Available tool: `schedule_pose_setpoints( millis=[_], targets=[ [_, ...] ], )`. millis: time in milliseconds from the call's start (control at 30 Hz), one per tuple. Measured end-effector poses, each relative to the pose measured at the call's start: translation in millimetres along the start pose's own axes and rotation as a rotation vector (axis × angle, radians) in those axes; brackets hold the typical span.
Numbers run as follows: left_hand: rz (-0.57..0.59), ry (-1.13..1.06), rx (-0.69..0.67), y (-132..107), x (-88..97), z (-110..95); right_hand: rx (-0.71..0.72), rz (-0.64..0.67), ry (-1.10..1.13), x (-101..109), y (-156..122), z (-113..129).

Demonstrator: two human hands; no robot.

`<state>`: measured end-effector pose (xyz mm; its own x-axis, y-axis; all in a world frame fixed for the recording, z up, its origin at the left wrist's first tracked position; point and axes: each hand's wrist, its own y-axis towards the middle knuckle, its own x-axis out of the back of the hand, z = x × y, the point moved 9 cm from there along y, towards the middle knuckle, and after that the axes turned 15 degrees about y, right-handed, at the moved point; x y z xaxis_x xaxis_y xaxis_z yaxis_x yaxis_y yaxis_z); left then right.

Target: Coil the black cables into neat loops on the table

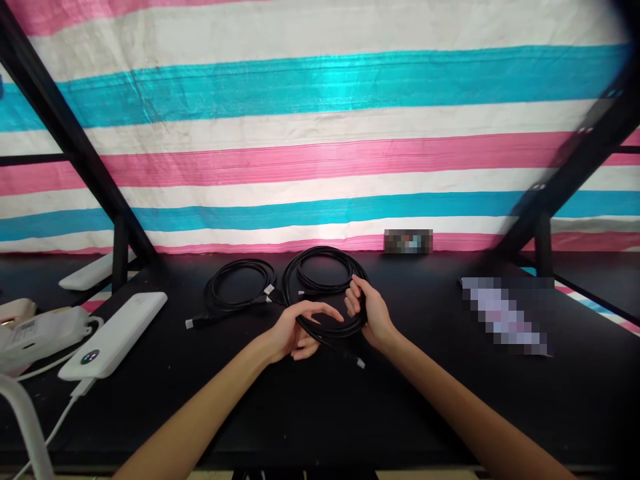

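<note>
A coil of black cable (320, 263) lies at the middle of the black table (310, 407), and both my hands are on it. My right hand (371, 313) is closed round the coil's right side. My left hand (295, 328) curls round the near strands, with its forefinger stretched toward the right hand. A loose end with a pale plug (359, 362) trails toward me. A second black cable coil (239, 287) rests just to the left, untouched, its plug end (191, 323) pointing left.
A white power bank (114, 335) with a white lead lies at the left, with another white device (93, 272) behind it and white adapters (35, 330) at the far left edge. Black frame struts rise on both sides. A striped tarp forms the back wall.
</note>
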<state>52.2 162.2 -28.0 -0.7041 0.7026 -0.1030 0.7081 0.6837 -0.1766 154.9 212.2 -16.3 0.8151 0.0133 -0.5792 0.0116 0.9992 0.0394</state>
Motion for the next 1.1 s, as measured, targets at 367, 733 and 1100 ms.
schedule_pose_setpoints(
  millis=[367,733,1100],
  targets=[
    [-0.418,-0.206,-0.079,3.7,40.2,1.2,0.069,0.223,-0.216,-30.2,-17.8,13.1],
    [-0.5,-0.322,-0.14,1.2,35.2,0.1,0.113,0.664,-0.335,-64.7,-48.6,11.0],
    [-0.453,-0.022,-0.22,-1.4,21.3,-15.2,0.409,0.334,-0.595,-50.1,-38.3,31.2]
  ],
)
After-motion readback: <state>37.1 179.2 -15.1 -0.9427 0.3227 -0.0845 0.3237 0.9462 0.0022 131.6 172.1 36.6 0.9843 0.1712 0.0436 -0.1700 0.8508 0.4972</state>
